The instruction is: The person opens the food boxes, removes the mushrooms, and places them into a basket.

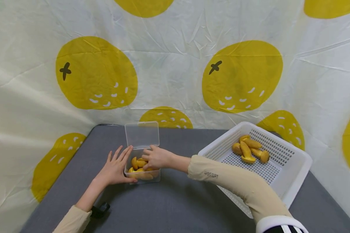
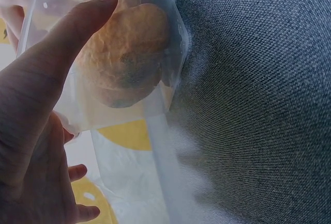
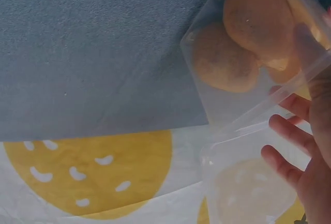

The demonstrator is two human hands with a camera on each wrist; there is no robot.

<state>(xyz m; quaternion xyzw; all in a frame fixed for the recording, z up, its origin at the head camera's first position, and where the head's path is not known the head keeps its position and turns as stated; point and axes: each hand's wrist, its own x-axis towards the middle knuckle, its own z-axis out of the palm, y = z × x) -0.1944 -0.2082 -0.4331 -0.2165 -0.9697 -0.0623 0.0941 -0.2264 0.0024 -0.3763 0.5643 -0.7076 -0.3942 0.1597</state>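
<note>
The box (image 1: pixel 148 182) is part-filled with mushrooms (image 1: pixel 140 164); more are left in the basket (image 1: pixel 285 152), three o'clock. Left hand (image 1: pixel 115 170): fingers straight, box touched; right hand (image 1: pixel 160 158): grasp cannot be told.

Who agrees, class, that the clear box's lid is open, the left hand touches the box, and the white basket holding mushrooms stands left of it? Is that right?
Not quite: in the head view, the white basket holding mushrooms stands right of the clear box. The rest is correct.

Curtained-off booth, room type unclear: white sheet (image 1: pixel 169 71) with yellow fruit print behind and beside 1 grey tabletop (image 1: pixel 175 200)
</note>
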